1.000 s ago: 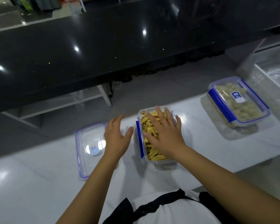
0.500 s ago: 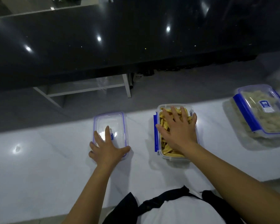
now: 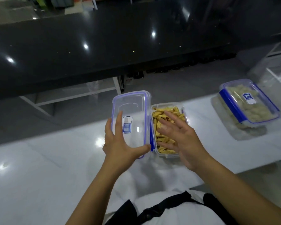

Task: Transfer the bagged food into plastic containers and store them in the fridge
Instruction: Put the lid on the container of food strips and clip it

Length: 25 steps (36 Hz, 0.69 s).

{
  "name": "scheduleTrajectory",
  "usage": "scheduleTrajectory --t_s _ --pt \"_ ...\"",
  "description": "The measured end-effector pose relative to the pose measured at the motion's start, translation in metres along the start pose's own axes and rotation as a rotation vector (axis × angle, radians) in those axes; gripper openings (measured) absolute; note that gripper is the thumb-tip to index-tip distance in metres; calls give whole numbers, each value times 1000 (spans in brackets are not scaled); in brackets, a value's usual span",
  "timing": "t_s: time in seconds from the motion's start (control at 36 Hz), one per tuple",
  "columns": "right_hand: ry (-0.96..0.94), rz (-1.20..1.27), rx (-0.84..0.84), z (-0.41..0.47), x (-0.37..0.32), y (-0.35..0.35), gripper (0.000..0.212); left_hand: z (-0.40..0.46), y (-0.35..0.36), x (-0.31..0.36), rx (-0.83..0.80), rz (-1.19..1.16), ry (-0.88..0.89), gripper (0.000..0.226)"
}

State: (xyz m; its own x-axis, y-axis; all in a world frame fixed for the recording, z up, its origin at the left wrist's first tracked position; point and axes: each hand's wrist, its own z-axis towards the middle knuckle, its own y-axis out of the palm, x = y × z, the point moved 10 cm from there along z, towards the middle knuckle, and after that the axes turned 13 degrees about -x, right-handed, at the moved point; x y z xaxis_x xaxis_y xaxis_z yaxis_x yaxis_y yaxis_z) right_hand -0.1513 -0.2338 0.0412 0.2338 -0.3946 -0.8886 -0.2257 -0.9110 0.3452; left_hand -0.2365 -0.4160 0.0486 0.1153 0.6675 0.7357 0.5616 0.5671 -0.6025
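Note:
An open clear plastic container (image 3: 184, 109) full of yellow food sticks (image 3: 162, 117) stands on the white counter (image 3: 39, 168). My left hand (image 3: 120, 146) grips the container's clear lid (image 3: 133, 111) with blue rim, raised off the counter just left of the container, thumb at its near edge. My right hand (image 3: 180, 137) hovers over the sticks, fingers spread and straight, holding nothing. A second container (image 3: 248, 104), lidded and clipped with blue latches, holds pale food at the far right.
A glossy black counter (image 3: 104, 46) runs across the back, above a grey floor gap with a white frame (image 3: 117, 85). A glass-topped surface (image 3: 276, 73) lies at the far right. The counter's near edge drops off at lower right.
My left hand picked the lid up from the counter and brought it right, beside the container. My right hand lifted off the food sticks.

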Motion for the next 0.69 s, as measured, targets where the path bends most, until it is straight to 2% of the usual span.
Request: scheduleTrajectory --t_s 0.08,0.31,0.36,0.42,0.47,0.53,0.58,0.69 --pt "-7 70 52 -12 3 -5 55 -5 18 25 -38 33 77 131" --pt "-45 -27 288 -45 6 -39 57 -9 62 45 -156 54 133 128" --pt "-58 -111 337 -52 2 -49 56 -9 70 46 -209 -49 143 126" --pt "-65 -232 376 -57 -5 -60 54 -8 77 43 -270 -270 138 113" --pt "-40 -337 397 -59 -11 -71 51 -6 84 33 -297 -507 83 99" --pt "-10 -414 407 -59 -15 -83 53 -3 90 23 -288 -640 36 92" --pt "14 -559 411 -57 -20 -91 55 1 93 23 -267 -681 57 82" --pt "21 -807 400 -43 -28 -97 53 6 94 39 -239 -590 183 67"
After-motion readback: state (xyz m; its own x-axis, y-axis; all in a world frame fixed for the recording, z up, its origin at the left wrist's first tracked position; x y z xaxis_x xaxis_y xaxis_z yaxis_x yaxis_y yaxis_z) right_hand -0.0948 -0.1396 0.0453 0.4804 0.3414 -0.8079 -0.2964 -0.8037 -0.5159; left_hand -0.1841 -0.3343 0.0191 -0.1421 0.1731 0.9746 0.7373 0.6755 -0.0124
